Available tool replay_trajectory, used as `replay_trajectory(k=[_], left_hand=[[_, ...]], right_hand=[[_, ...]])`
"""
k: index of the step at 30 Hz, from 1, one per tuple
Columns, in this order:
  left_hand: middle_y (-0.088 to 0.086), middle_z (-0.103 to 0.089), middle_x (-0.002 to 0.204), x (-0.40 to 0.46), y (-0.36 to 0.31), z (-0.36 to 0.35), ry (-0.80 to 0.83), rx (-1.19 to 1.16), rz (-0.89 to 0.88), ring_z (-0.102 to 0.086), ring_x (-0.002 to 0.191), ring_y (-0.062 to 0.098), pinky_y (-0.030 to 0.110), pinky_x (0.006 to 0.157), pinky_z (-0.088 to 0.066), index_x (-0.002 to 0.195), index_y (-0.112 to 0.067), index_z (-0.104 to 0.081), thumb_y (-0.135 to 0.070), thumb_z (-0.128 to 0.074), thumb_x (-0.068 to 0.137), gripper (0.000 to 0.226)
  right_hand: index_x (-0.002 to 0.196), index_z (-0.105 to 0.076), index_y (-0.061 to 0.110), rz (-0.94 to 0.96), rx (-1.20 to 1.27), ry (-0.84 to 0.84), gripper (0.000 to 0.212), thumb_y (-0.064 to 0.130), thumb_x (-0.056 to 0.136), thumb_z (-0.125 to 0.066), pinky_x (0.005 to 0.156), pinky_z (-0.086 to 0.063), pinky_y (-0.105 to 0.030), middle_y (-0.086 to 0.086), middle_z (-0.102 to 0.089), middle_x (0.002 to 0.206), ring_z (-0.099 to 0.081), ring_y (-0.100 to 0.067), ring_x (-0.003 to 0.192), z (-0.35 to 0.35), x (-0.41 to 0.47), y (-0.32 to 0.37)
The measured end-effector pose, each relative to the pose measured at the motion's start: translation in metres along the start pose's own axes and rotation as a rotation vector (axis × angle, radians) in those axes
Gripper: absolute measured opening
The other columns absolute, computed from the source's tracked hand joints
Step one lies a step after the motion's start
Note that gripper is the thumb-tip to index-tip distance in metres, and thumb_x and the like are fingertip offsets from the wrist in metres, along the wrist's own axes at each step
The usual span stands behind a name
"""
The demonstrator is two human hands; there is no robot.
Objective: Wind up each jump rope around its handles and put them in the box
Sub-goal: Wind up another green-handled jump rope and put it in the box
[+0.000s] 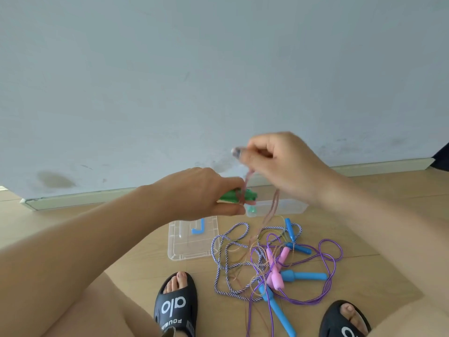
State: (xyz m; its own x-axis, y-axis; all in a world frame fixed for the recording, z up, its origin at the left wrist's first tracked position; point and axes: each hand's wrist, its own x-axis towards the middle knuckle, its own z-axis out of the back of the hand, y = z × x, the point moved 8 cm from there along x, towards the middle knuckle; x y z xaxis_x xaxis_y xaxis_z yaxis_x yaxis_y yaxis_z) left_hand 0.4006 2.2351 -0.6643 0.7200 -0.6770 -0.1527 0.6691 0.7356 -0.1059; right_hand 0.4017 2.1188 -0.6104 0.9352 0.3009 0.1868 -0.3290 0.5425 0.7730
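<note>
Nearest the camera: bare knees and two black slippers, person seated or crouched over the floor. Just past the feet, a tangled pile of unwound ropes: purple cord, striped purple-white cord, blue handles, pink handles, all overlapping, so they'll likely need pulling apart one by one. Left of the pile, a clear lid lies flat with a blue clip on it, probably set aside to keep the box open. Above the pile, the left hand grips the green handles held together sideways, likely as a core for winding. The right hand, higher and just right of it, fingers curled pinching the pinkish rope, which runs from the handles up to that hand and trails down into the pile. Looks mid-wrap. Behind the hands, the clear box sits by the wall, near enough for a drop-in.
</note>
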Motion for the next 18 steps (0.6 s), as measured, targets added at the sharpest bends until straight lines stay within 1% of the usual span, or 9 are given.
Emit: replay_trajectory(k=[2,5,6,8,10,12,13,15,18], left_hand=[[-0.007,-0.055,0.067,0.000,-0.013,-0.004,-0.005,-0.024,-0.072,-0.051,0.063,0.016,0.030,0.061,-0.039,0.108,-0.042,-0.050,-0.069,-0.044,0.090,0.034],[-0.003,-0.062,0.070,0.002,-0.034,0.005,-0.089,-0.113,-0.147,-0.052,0.063,0.017,0.031,0.062,-0.044,0.110,-0.041,-0.052,-0.069,-0.043,0.089,0.036],[-0.002,-0.063,0.070,0.003,-0.039,0.010,-0.125,-0.134,-0.160,-0.053,0.062,0.017,0.033,0.062,-0.046,0.110,-0.040,-0.055,-0.070,-0.041,0.087,0.041],[-0.001,-0.060,0.066,0.004,-0.046,0.020,-0.198,-0.177,-0.187,-0.051,0.060,0.017,0.033,0.060,-0.047,0.110,-0.039,-0.057,-0.072,-0.040,0.085,0.045],[-0.001,-0.055,0.057,0.000,-0.047,0.031,-0.275,-0.233,-0.218,-0.047,0.053,0.015,0.027,0.053,-0.041,0.101,-0.036,-0.058,-0.070,-0.045,0.084,0.041],[-0.002,-0.046,0.050,-0.006,-0.038,0.042,-0.351,-0.271,-0.204,-0.042,0.049,0.014,0.019,0.047,-0.031,0.089,-0.032,-0.058,-0.067,-0.052,0.082,0.037],[-0.002,-0.044,0.049,-0.009,-0.031,0.047,-0.388,-0.277,-0.176,-0.041,0.049,0.015,0.018,0.045,-0.028,0.085,-0.030,-0.058,-0.066,-0.054,0.080,0.037],[-0.003,-0.043,0.048,-0.013,-0.018,0.052,-0.447,-0.296,-0.101,-0.043,0.052,0.018,0.019,0.046,-0.030,0.083,-0.027,-0.058,-0.061,-0.061,0.078,0.034],[-0.006,-0.049,0.052,-0.013,-0.010,0.050,-0.450,-0.361,0.018,-0.048,0.057,0.015,0.018,0.050,-0.035,0.085,-0.029,-0.055,-0.033,-0.074,0.079,0.020]], right_hand=[[0.061,-0.037,0.010,-0.001,0.051,-0.098,0.051,0.039,0.098,-0.059,0.051,-0.023,-0.027,0.006,-0.027,0.053,-0.025,-0.013,0.054,0.015,0.012,-0.003],[0.060,-0.036,0.010,0.002,-0.002,-0.206,0.052,0.037,0.097,-0.061,0.052,-0.022,-0.029,0.005,-0.024,0.054,-0.023,-0.012,0.054,0.026,0.027,-0.013],[0.061,-0.038,0.007,0.003,-0.029,-0.238,0.052,0.037,0.096,-0.062,0.052,-0.023,-0.030,0.003,-0.026,0.053,-0.023,-0.012,0.053,0.027,0.030,-0.017],[0.065,-0.046,-0.001,0.005,-0.076,-0.285,0.051,0.037,0.094,-0.062,0.052,-0.025,-0.032,-0.011,-0.034,0.053,-0.026,-0.013,0.052,0.024,0.034,-0.024],[0.068,-0.049,-0.004,-0.003,-0.102,-0.300,0.050,0.036,0.094,-0.062,0.051,-0.029,-0.034,-0.023,-0.046,0.059,-0.030,-0.016,0.051,0.017,0.035,-0.030],[0.069,-0.050,-0.005,-0.054,-0.087,-0.289,0.049,0.035,0.094,-0.061,0.051,-0.036,-0.038,-0.025,-0.052,0.061,-0.037,-0.023,0.051,0.007,0.035,-0.039],[0.069,-0.050,-0.005,-0.088,-0.067,-0.273,0.048,0.034,0.094,-0.060,0.053,-0.038,-0.038,-0.025,-0.051,0.061,-0.039,-0.025,0.051,0.001,0.033,-0.043],[0.064,-0.045,-0.002,-0.133,-0.017,-0.210,0.047,0.034,0.092,-0.057,0.051,-0.031,-0.036,-0.015,-0.042,0.054,-0.034,-0.019,0.052,-0.015,0.026,-0.049],[0.058,-0.039,0.014,-0.211,0.019,-0.086,0.029,0.021,0.084,-0.049,0.052,-0.025,-0.028,0.003,-0.035,0.053,-0.029,-0.014,0.054,-0.041,0.016,-0.057]])
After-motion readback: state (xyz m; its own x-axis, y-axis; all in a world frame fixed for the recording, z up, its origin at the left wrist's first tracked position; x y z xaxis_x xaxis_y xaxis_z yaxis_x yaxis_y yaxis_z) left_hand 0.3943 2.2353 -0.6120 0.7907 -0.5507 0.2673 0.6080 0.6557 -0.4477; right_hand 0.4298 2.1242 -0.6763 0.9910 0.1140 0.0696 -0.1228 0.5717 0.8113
